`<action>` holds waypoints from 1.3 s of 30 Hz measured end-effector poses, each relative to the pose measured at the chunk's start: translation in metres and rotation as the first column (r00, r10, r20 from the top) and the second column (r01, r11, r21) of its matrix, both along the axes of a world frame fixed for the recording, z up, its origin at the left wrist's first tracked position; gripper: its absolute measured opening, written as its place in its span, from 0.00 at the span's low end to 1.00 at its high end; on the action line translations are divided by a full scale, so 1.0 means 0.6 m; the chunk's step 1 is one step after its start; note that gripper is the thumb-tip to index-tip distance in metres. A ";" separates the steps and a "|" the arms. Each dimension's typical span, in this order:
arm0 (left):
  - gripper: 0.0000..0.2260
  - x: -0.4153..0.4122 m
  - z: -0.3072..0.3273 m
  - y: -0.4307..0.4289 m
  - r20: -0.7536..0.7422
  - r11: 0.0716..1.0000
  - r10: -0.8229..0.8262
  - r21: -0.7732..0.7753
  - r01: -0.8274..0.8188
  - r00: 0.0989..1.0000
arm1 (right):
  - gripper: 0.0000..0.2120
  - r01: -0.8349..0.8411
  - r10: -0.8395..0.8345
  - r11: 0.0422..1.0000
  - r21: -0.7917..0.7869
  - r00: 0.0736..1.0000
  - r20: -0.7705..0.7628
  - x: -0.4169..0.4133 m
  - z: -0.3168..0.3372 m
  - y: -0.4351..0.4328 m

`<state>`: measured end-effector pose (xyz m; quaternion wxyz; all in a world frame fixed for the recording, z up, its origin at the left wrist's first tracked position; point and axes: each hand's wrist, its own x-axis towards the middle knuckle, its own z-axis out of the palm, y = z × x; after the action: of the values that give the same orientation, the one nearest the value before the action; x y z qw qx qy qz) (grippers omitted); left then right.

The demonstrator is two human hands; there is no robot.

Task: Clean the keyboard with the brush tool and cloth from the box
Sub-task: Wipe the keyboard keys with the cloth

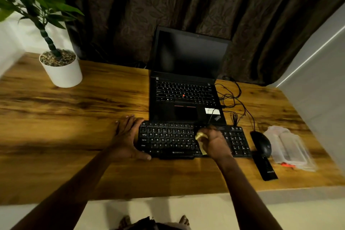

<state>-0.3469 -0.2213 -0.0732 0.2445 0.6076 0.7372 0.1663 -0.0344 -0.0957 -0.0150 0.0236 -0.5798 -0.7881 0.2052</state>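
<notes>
Wood-grain desk (74, 155) is filling the near half of the room, and at its front edge a person is standing over the black keyboard (168, 139). Their left hand (127, 138) is lying open and flat against the keyboard's left end, fingers spread on the desk and thumb along the front edge, seemingly bracing it. Their right hand (214, 143) is closed around a bunched yellowish cloth (200, 140), pressing it onto the keys right of the middle. I judge the wiping step is underway; the next move looks to call for dragging the cloth across the remaining rows while the left hand is keeping the board from sliding. Just right of the keyboard a black mouse (261, 143) and a dark remote (265, 167) are sitting, with a clear plastic box (291, 147) beyond them near the desk's right edge; I cannot make out the brush tool. Farther back an open laptop (186, 80) is standing dark, a potted plant (59, 65) is sitting at the far left, and brown curtains (205, 2) are hanging behind.
</notes>
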 end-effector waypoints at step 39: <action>0.65 0.001 -0.003 0.000 0.011 1.000 0.001 -0.014 -0.001 1.000 | 0.22 0.111 -0.112 0.993 0.047 0.993 0.031 -0.039 0.014 -0.064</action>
<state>-0.3465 -0.2214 -0.0753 0.2528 0.6046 0.7371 0.1649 -0.0578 -0.1343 -0.0064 0.0351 -0.6255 -0.7593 0.1759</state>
